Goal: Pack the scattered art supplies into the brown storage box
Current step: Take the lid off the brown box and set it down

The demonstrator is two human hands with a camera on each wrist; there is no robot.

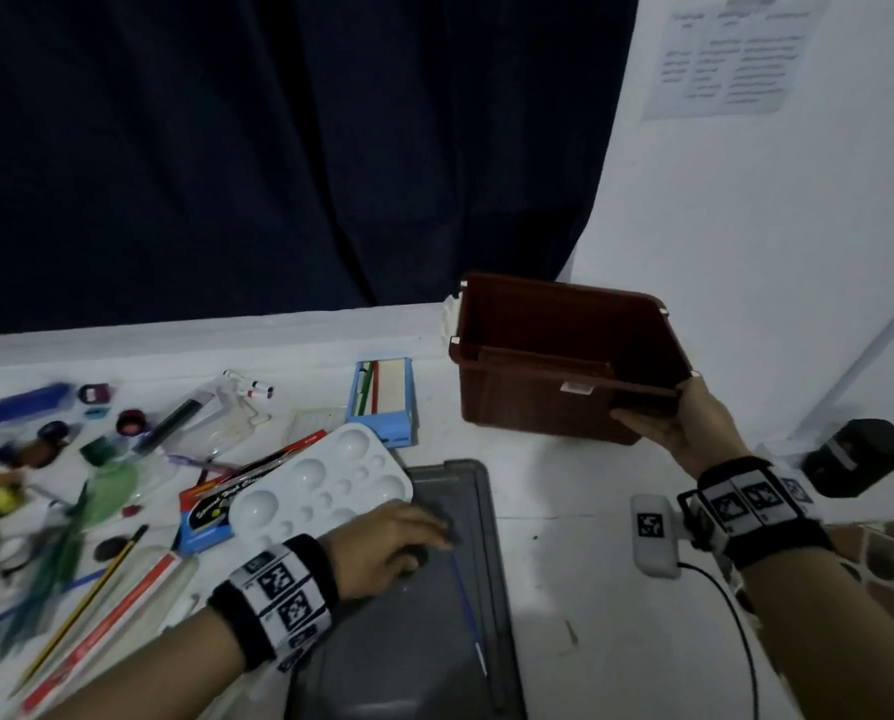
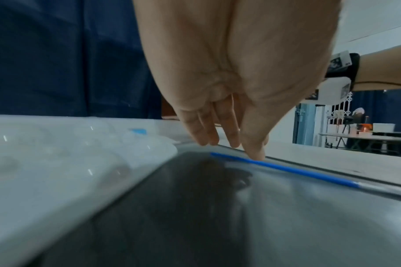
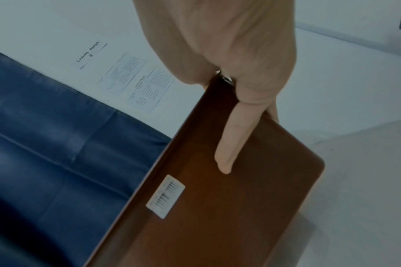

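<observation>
The brown storage box is tilted up off the white table at the back right, open and apparently empty. My right hand grips its near right corner. In the right wrist view that hand clasps the rim, one finger lying straight down the box wall above a barcode sticker. My left hand hovers low over a grey lid. Its straight fingers point down, and the thumb touches the end of a thin blue paintbrush lying on the lid.
A white paint palette overlaps the lid's left edge. Further left lie a crayon box, a pencil, a blue pencil case, paint pots and brushes. A black device sits at the right by the wall.
</observation>
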